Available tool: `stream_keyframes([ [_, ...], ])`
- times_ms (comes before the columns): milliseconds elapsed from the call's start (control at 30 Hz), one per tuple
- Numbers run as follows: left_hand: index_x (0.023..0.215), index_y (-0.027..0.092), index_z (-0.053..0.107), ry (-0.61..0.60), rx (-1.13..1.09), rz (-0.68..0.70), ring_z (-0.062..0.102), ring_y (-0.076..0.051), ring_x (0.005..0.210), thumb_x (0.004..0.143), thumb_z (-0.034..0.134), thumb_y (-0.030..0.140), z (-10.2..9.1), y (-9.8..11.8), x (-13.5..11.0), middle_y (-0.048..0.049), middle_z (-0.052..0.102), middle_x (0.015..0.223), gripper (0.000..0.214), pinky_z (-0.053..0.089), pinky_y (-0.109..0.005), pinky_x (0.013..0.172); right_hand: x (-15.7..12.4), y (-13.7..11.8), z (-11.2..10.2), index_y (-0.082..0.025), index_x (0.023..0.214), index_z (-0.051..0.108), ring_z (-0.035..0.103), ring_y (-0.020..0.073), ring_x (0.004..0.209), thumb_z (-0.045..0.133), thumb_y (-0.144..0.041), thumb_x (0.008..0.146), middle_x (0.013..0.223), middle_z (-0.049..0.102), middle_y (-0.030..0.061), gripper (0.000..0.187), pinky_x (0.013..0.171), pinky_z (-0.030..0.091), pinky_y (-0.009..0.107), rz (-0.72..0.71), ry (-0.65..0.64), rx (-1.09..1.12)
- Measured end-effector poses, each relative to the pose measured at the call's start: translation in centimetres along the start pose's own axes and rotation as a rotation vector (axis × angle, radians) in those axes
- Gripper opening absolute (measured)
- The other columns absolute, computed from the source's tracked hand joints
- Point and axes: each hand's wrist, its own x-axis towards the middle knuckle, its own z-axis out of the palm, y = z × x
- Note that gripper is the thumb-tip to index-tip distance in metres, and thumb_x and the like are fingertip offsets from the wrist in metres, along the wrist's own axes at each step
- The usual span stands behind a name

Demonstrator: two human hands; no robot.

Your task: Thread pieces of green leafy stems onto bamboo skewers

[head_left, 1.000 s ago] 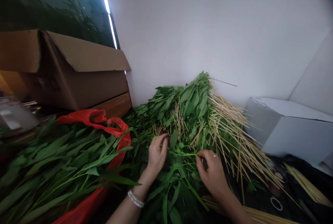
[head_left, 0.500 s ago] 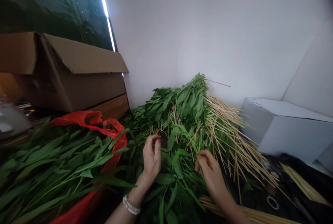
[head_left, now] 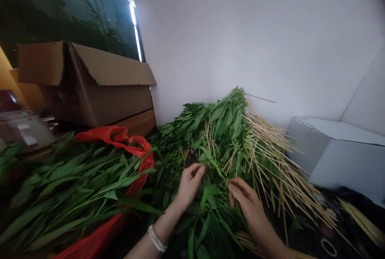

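Note:
My right hand [head_left: 245,195] pinches a leafy green stem [head_left: 221,170] between thumb and fingers. The stem slants up and left, with its leaves toward the middle. My left hand [head_left: 191,181], with a beaded bracelet on the wrist, is closed in a pinch beside the stem's leafy end. Whatever lies between its fingertips is too small to make out. Beneath both hands spread loose leafy greens [head_left: 207,219]. Just beyond them is a pile of greens [head_left: 230,112] with many thin wooden sticks [head_left: 270,146] poking out to the right.
A red plastic bag [head_left: 140,146] full of long-leaved greens [head_left: 66,187] lies at left. Behind it stands an open cardboard box [head_left: 120,98]. A white box [head_left: 345,158] is against the wall at right. More sticks [head_left: 361,219] and a ring-shaped object [head_left: 328,247] lie at lower right.
My left hand has moved right and closer to the stem, its fingers drawing together. My right hand still pinches the stem. The whole view has shifted slightly left.

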Motion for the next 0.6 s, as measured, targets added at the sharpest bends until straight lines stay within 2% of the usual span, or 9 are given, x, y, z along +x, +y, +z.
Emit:
stream_keyframes([
  [100, 0.089, 0.015, 0.069, -0.092, -0.365, -0.261, 0.054, -0.010, 0.062, 0.077, 0.072, 0.044, 0.2, -0.3, 0.1, -0.0010, 0.063, 0.073, 0.032, 0.036, -0.020, 0.056, -0.1, 0.1, 0.3, -0.020, 0.081, 0.055, 0.039, 0.0100, 0.045, 0.060, -0.051, 0.083, 0.045, 0.044, -0.0084, 0.031, 0.051, 0.031, 0.023, 0.031, -0.069, 0.019],
  [167, 0.083, 0.015, 0.068, -0.095, -0.521, -0.351, 0.054, -0.008, 0.061, 0.068, 0.082, 0.039, 0.3, -0.3, 0.0, 0.0009, 0.061, 0.071, 0.032, 0.036, -0.017, 0.056, -0.3, 0.2, 0.5, -0.020, 0.077, 0.054, 0.039, 0.0094, 0.044, 0.059, -0.049, 0.084, 0.044, 0.045, -0.0082, 0.030, 0.051, 0.032, 0.023, 0.068, -0.134, 0.047],
  [267, 0.075, 0.013, 0.065, -0.086, -0.602, -0.396, 0.056, -0.006, 0.062, 0.064, 0.086, 0.032, 0.2, 0.2, -0.2, 0.0002, 0.063, 0.071, 0.030, 0.040, -0.015, 0.058, -0.4, 0.2, 0.8, -0.020, 0.079, 0.055, 0.046, 0.0097, 0.047, 0.061, -0.047, 0.083, 0.051, 0.051, -0.0065, 0.028, 0.049, 0.033, 0.022, 0.147, -0.206, 0.143],
  [400, 0.087, 0.014, 0.065, -0.096, -0.686, -0.456, 0.057, -0.006, 0.062, 0.065, 0.084, 0.026, 0.2, 0.8, -0.3, -0.0034, 0.069, 0.086, 0.031, 0.040, -0.015, 0.055, -0.4, 0.6, 0.9, -0.020, 0.080, 0.056, 0.048, 0.0092, 0.047, 0.063, -0.050, 0.082, 0.055, 0.050, -0.0068, 0.032, 0.047, 0.034, 0.021, 0.137, -0.254, 0.140],
  [500, 0.089, 0.016, 0.063, -0.072, -0.763, -0.474, 0.055, -0.004, 0.059, 0.061, 0.085, 0.018, 0.1, 1.0, -0.2, 0.0000, 0.066, 0.080, 0.036, 0.037, -0.013, 0.052, -0.2, 0.8, 0.9, -0.020, 0.080, 0.056, 0.048, 0.0090, 0.046, 0.064, -0.055, 0.081, 0.054, 0.051, -0.0066, 0.036, 0.046, 0.034, 0.021, 0.115, -0.248, 0.127],
  [600, 0.094, 0.020, 0.063, -0.048, -0.818, -0.456, 0.054, -0.005, 0.059, 0.058, 0.085, 0.012, 0.0, 1.0, -0.2, 0.0054, 0.058, 0.070, 0.043, 0.036, -0.013, 0.052, -0.2, 0.8, 1.0, -0.020, 0.080, 0.056, 0.046, 0.0089, 0.043, 0.067, -0.058, 0.077, 0.052, 0.052, -0.0061, 0.040, 0.044, 0.033, 0.021, 0.131, -0.207, 0.203],
])
